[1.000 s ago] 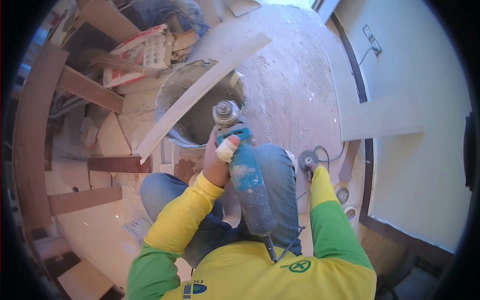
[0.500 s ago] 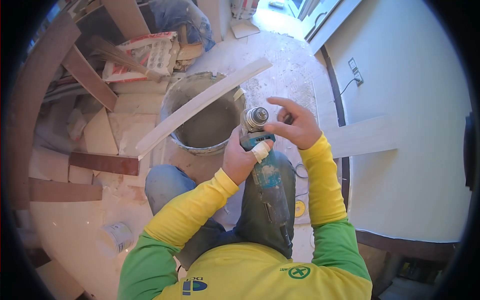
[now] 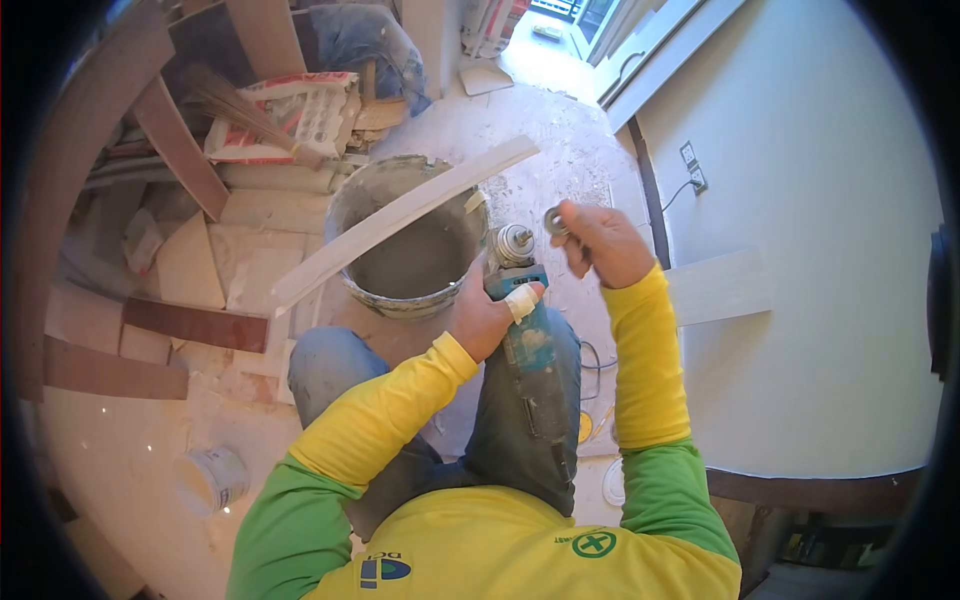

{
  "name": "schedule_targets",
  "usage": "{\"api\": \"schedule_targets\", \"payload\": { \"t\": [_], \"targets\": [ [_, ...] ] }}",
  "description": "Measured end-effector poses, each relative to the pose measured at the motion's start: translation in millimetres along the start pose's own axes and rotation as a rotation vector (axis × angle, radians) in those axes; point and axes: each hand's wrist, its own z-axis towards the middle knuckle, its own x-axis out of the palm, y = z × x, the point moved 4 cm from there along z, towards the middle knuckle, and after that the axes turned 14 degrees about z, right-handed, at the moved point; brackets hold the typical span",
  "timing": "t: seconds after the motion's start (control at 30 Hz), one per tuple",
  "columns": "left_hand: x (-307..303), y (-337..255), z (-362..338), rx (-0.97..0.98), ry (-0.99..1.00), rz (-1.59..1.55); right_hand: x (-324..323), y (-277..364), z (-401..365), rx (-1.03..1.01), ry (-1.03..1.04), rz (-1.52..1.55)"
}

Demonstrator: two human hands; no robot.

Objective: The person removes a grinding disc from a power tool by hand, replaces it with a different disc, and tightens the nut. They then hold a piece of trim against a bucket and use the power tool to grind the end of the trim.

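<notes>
My left hand [image 3: 488, 312] is wrapped round the head end of a teal and dark grey angle grinder [image 3: 532, 355], with a strip of whitish tape on the thumb. The grinder lies along my thigh, its bare metal spindle [image 3: 515, 240] facing up and no disc on it. To the right of the spindle and apart from it, my right hand [image 3: 610, 245] pinches a small round metal flange nut [image 3: 555, 221] between thumb and fingers. Just left of the grinder head stands a large bucket [image 3: 405, 302] with grey material inside.
A long pale strip [image 3: 410, 215] lies across the bucket's rim. Boards [image 3: 195, 325], a brush-like bundle [image 3: 250, 120] and a printed bag [image 3: 320, 105] are at left. A white tub [image 3: 212, 480] stands lower left. A wall with an outlet [image 3: 694, 168] is at right.
My right hand has come away from the spindle with the flange nut, which now shows between its fingers. The spindle top looks barer. My left hand keeps its grip on the grinder.
</notes>
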Motion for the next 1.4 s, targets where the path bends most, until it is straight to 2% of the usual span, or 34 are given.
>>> {"api": "schedule_targets", "payload": {
  "t": [0.03,0.1,0.27,0.37,0.43,0.53,0.63,0.7,0.8,0.83,0.9,0.93,1.0,1.07,1.13,1.17,1.23,1.27,1.3,1.33,1.4],
  "targets": [
    [0,2,1,0.001,0.013,0.001,1,-6,3,0.0,0.0,-0.005],
    [0,5,1,-0.003,0.023,0.0,7,-27,8,0.169,0.073,0.076],
    [4,1,0,0.007,0.075,-0.105,8,-37,9,0.201,0.024,0.158],
    [4,9,1,-0.023,0.074,-0.067,8,-33,7,0.169,-0.063,0.068],
    [4,7,1,-0.012,0.079,-0.064,4,-27,5,-0.072,-0.19,0.135],
    [4,2,1,-0.007,0.091,-0.091,7,-19,-3,-0.178,-0.094,0.096],
    [5,4,2,-0.001,0.085,-0.115,0,-31,0,-0.143,-0.087,0.068],
    [7,11,2,0.005,0.027,-0.073,-26,-50,13,-0.131,-0.178,0.123],
    [9,18,-5,-0.095,0.018,-0.1,-94,-124,16,0.023,-0.415,0.115],
    [10,21,-5,-0.051,0.032,-0.148,-121,-162,12,0.155,-0.476,0.084],
    [9,25,-10,-0.097,0.091,-0.163,-172,-256,-3,0.431,-0.545,-0.077],
    [7,26,-11,-0.117,0.075,-0.188,-197,-308,-14,0.577,-0.551,-0.211],
    [5,26,-15,-0.141,0.057,-0.203,-230,-414,-37,0.808,-0.373,-0.455],
    [5,26,-17,-0.191,0.06,-0.25,-247,-519,-66,1.058,-0.381,-0.566],
    [4,31,-21,-0.233,0.091,-0.297,-216,-526,-109,1.16,-0.595,-0.301],
    [1,32,-21,-0.261,0.124,-0.351,-226,-596,-115,1.154,-0.604,-0.124],
    [-1,41,-22,-0.256,0.156,-0.344,-248,-709,-133,0.94,-0.718,0.395],
    [0,39,-23,-0.258,0.187,-0.338,-235,-737,-129,0.851,-0.779,0.672],
    [0,36,-23,-0.234,0.163,-0.316,-225,-691,-124,1.045,-0.694,-0.079],
    [3,34,-23,-0.238,0.174,-0.332,-225,-700,-136,0.977,-0.92,0.164],
    [9,31,-21,-0.225,0.169,-0.348,-226,-687,-124,1.062,-0.856,0.092]
  ]
}}
